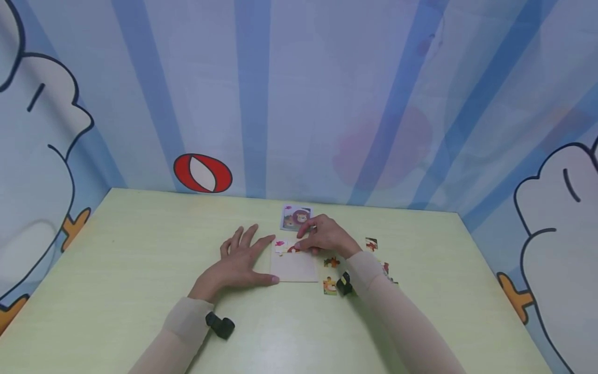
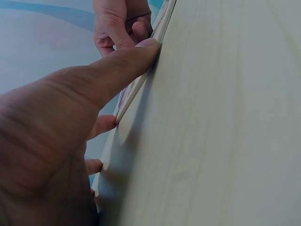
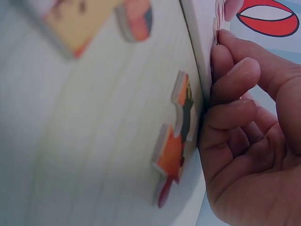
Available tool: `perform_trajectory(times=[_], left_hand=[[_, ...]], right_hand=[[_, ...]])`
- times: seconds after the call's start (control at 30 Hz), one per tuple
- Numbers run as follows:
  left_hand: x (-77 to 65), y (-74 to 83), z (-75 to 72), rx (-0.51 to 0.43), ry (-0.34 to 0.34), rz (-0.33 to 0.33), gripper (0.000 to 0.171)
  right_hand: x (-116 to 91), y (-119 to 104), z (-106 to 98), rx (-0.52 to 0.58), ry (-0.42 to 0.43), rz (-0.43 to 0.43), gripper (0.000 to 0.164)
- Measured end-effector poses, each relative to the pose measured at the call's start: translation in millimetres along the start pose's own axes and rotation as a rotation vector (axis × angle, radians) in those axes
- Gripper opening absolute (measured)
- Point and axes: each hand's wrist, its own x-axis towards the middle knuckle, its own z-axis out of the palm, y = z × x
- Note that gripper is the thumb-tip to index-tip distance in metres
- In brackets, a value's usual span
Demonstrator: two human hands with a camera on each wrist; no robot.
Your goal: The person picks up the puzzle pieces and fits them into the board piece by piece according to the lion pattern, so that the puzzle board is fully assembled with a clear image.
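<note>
A square white puzzle board (image 1: 293, 270) lies at the middle of the table. Jigsaw pieces (image 1: 280, 246) with pink and yellow print fill part of its top row. Spread out, my left hand (image 1: 235, 267) has its thumb at the board's near left corner and its index fingertip at the far left corner; the left wrist view shows the thumb (image 2: 141, 49) against the board's edge. With curled fingers, my right hand (image 1: 327, 236) pinches a red-and-white puzzle piece (image 1: 293, 250) on the board's top row. Its fingertips partly hide that piece.
Just behind the board lies a lion picture card (image 1: 294, 217). Several loose pieces lie to the right, among them an orange one (image 1: 331, 262), a yellow one (image 1: 329, 285) and one farther back (image 1: 371, 244); the right forearm partly covers others. A patterned curtain (image 1: 299, 104) backs the table.
</note>
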Motion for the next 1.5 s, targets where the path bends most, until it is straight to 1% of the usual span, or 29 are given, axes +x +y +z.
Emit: perform_trajectory(times=[0.17, 0.33, 0.57, 0.67, 0.83, 1.03, 1.2, 1.33, 1.43, 1.5], left_hand=[[1.4, -1.8, 1.9, 0.015, -0.001, -0.011, 0.101], [1.8, -1.8, 3.1, 0.018, 0.0, -0.012, 0.101], [0.7, 0.9, 0.6, 0.016, -0.002, -0.015, 0.101], [0.8, 0.1, 0.8, 0.012, 0.001, -0.02, 0.101], [1.3, -1.3, 1.9, 0.003, 0.003, -0.011, 0.102], [2.5, -4.7, 3.0, 0.012, 0.015, 0.021, 0.101], [4.3, -9.2, 8.5, -0.007, 0.031, 0.024, 0.102], [2.6, -6.1, 5.2, 0.011, 0.026, 0.012, 0.101], [1.4, -2.7, 1.4, 0.028, 0.01, 0.0, 0.101], [1.3, -2.5, 1.5, 0.026, 0.01, -0.002, 0.101]], right_hand=[[-1.7, 2.3, -3.2, 0.042, -0.021, -0.019, 0.016], [-4.3, 2.5, -10.8, 0.096, -0.027, -0.037, 0.02], [-9.6, 3.8, -23.0, 0.093, -0.033, -0.11, 0.031], [-13.1, 6.2, -27.1, 0.094, -0.035, -0.122, 0.033], [-19.3, 12.8, -35.1, 0.11, -0.026, -0.121, 0.034], [-26.8, 23.5, -47.5, 0.092, 0.021, -0.11, 0.036], [-34.0, 33.9, -58.4, 0.089, 0.068, -0.092, 0.035], [-39.5, 40.7, -66.3, 0.068, 0.099, -0.081, 0.036], [-43.1, 45.8, -72.6, 0.051, 0.119, -0.059, 0.037], [-45.5, 49.7, -76.8, 0.052, 0.127, -0.045, 0.037]])
